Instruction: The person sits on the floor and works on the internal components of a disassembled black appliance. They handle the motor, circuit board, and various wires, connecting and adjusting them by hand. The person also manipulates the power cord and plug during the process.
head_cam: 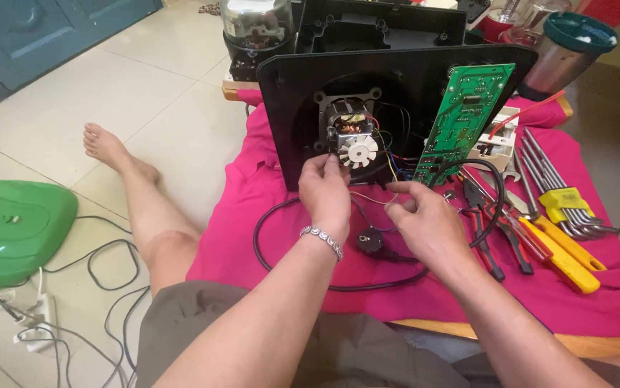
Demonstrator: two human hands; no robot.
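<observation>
A person's left hand (324, 188) grips the exposed motor (349, 138) in the black housing (396, 86) on the table; the right hand (425, 219) pinches a thin wire (371, 195) (pink cloth (252, 237) beneath) — a tug could snap its joint.

A single head-worn camera looks steeply down and forward from the seated person's eye level, close over the low table (576, 343) with its pink cloth (252, 237). The forearms enter from the bottom edge; tiled floor (144, 86) fills the left side.
</observation>
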